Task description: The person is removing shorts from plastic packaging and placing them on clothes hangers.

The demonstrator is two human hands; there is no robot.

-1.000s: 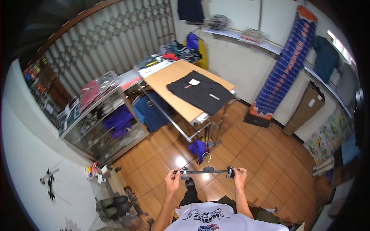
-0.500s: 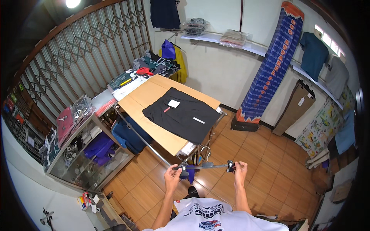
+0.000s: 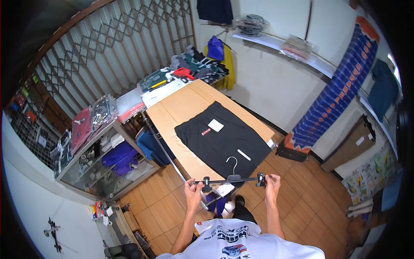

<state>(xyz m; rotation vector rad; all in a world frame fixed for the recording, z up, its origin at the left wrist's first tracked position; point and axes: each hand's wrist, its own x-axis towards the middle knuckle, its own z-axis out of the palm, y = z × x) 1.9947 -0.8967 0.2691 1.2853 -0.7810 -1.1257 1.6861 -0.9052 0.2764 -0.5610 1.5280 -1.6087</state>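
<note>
Between my two hands stretches a black clip hanger (image 3: 233, 178) with a metal hook, held level at the near edge of the table. My left hand (image 3: 192, 193) grips the bar's left end beside one black clip. Pinched in my right hand (image 3: 271, 184) is the other end, just outside the second clip. A black garment (image 3: 224, 140), flat and folded, lies on the wooden tabletop (image 3: 172, 108). It carries a white tag (image 3: 215, 125), a small red label (image 3: 205, 132) and a white strip (image 3: 244, 155). The hanger's hook overlaps its near edge in view.
Left of the table stands a glass cabinet (image 3: 77, 172) topped with bagged clothes. Piled garments (image 3: 198, 64) and red-handled scissors (image 3: 183, 73) lie beyond the table's far end. A tall blue-and-orange wrapped roll (image 3: 332, 86) leans at the right wall. Tiled floor (image 3: 297, 198) surrounds the table.
Both hands have carried the hanger closer to the table and the garment. The hook now appears over the garment's near end. The view has shifted, with the table nearer.
</note>
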